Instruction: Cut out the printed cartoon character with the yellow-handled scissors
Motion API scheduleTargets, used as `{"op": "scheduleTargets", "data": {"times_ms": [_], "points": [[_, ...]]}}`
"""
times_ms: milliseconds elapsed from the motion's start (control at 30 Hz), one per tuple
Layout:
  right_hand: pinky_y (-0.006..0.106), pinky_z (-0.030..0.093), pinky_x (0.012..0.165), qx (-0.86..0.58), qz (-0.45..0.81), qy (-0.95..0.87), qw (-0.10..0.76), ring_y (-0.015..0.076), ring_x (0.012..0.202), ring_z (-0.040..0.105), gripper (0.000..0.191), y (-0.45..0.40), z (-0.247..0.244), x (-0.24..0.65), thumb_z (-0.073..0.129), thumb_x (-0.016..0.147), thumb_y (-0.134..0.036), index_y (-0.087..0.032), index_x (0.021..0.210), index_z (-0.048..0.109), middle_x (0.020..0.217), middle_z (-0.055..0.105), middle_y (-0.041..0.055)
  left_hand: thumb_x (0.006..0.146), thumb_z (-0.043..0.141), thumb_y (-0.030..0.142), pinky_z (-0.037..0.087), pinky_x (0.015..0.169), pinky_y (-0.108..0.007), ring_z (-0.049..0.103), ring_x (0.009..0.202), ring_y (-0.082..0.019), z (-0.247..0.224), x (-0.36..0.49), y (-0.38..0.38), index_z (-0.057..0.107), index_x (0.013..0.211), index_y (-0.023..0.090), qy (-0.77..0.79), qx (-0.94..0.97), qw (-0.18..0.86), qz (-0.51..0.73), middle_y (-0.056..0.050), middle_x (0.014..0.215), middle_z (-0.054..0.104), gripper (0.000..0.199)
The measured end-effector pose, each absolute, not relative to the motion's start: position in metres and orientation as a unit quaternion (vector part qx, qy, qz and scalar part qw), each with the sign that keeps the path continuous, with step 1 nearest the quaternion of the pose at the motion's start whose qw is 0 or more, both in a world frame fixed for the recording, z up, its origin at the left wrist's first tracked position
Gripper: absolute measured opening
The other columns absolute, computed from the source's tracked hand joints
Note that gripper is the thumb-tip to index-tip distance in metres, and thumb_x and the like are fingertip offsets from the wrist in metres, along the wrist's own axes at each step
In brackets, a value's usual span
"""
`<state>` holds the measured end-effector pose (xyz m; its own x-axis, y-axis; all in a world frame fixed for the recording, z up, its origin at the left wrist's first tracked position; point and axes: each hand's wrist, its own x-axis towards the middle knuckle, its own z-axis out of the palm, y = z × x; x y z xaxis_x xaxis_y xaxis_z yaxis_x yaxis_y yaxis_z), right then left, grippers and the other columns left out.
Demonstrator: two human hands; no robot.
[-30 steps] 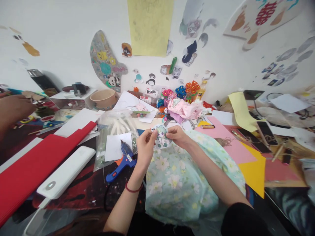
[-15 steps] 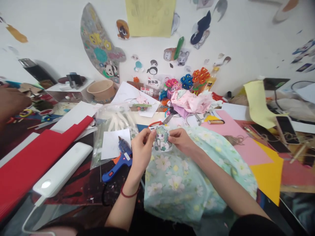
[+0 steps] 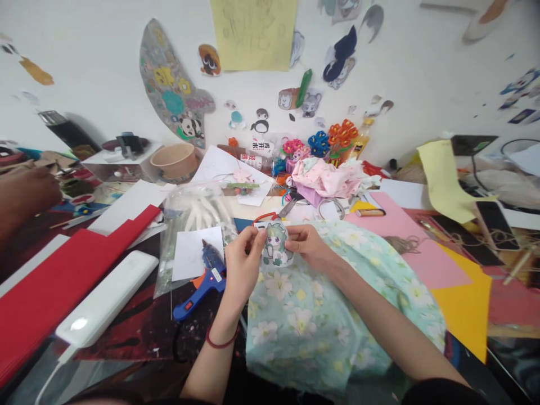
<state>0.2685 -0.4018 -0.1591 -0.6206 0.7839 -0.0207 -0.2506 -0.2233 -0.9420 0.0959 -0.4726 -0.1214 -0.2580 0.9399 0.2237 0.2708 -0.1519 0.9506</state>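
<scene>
Between my two hands is a small paper cutout (image 3: pixel 277 245) of a green-haired cartoon figure, upright and facing me. My left hand (image 3: pixel 245 256) pinches its left edge between thumb and fingers. Its right edge is in the closed fingers of my right hand (image 3: pixel 307 244). Under the hands spreads a mint-green floral cloth (image 3: pixel 301 315). A blue glue gun (image 3: pixel 206 281) lies left of my left wrist, its nozzle over a white paper square (image 3: pixel 185 253). Scissors (image 3: pixel 289 208) rest just beyond the cutout.
Red card strips (image 3: pixel 76 267) and a white cabled lamp-like bar (image 3: pixel 107 298) lie at left. Pink paper (image 3: pixel 422 253) and yellow paper (image 3: pixel 464 304) lie at right. Another person's hand (image 3: pixel 29 191) is at far left. Crumpled pink cloth (image 3: pixel 327 175) sits at the back.
The view has tilted slightly, so everything sits a little lower. Both hands keep hold of the cutout. The other person's hand at far left has moved lower and slightly right.
</scene>
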Motion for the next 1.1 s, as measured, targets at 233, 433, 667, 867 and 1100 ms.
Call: {"op": "scheduleTargets", "data": {"times_ms": [233,433,667,867,1100], "points": [[0.026,0.052,0.063,-0.274,0.722,-0.521,0.363,0.0151,0.066,0.066,0.028,-0.403,-0.155,0.271,0.086,0.068,-0.043,-0.018,0.078,0.078,0.075,0.076,0.0037,0.097,0.052,0.047,0.030,0.054,-0.025,0.042,0.051,-0.009,-0.118,0.096,-0.477,0.051,0.064,0.019,0.573,0.530,0.294,0.551,0.004,0.053,0.045,0.044],[0.026,0.050,0.063,-0.306,0.686,-0.521,0.405,0.0137,0.063,0.063,0.028,-0.401,-0.155,0.271,0.088,0.066,-0.042,-0.018,0.074,0.076,0.069,0.073,0.0021,0.099,0.048,0.049,0.038,0.057,-0.023,0.049,0.054,-0.010,-0.122,0.096,-0.477,0.064,0.083,0.020,0.553,0.543,0.305,0.553,0.001,0.066,0.061,0.037],[0.023,0.049,0.060,-0.340,0.623,-0.514,0.482,0.0111,0.064,0.061,0.024,-0.386,-0.145,0.285,0.083,0.073,-0.042,-0.019,0.081,0.078,0.074,0.072,0.0006,0.096,0.055,0.043,0.040,0.061,-0.023,0.055,0.058,-0.011,-0.123,0.099,-0.478,0.066,0.090,0.020,0.556,0.573,0.270,0.538,0.000,0.071,0.067,0.026],[0.026,0.053,0.063,-0.318,0.621,-0.531,0.481,0.0115,0.063,0.062,0.026,-0.385,-0.141,0.291,0.081,0.076,-0.043,-0.018,0.077,0.077,0.071,0.069,0.0006,0.092,0.061,0.040,0.041,0.061,-0.023,0.055,0.062,-0.009,-0.124,0.102,-0.477,0.062,0.109,0.021,0.579,0.581,0.218,0.529,-0.002,0.090,0.070,0.025],[0.027,0.053,0.064,-0.275,0.638,-0.565,0.445,0.0131,0.061,0.065,0.029,-0.391,-0.142,0.292,0.076,0.081,-0.045,-0.017,0.082,0.077,0.072,0.071,0.0029,0.094,0.061,0.042,0.047,0.057,-0.022,0.060,0.062,-0.009,-0.128,0.103,-0.476,0.049,0.121,0.019,0.576,0.587,0.181,0.540,-0.004,0.097,0.069,0.037]]}}
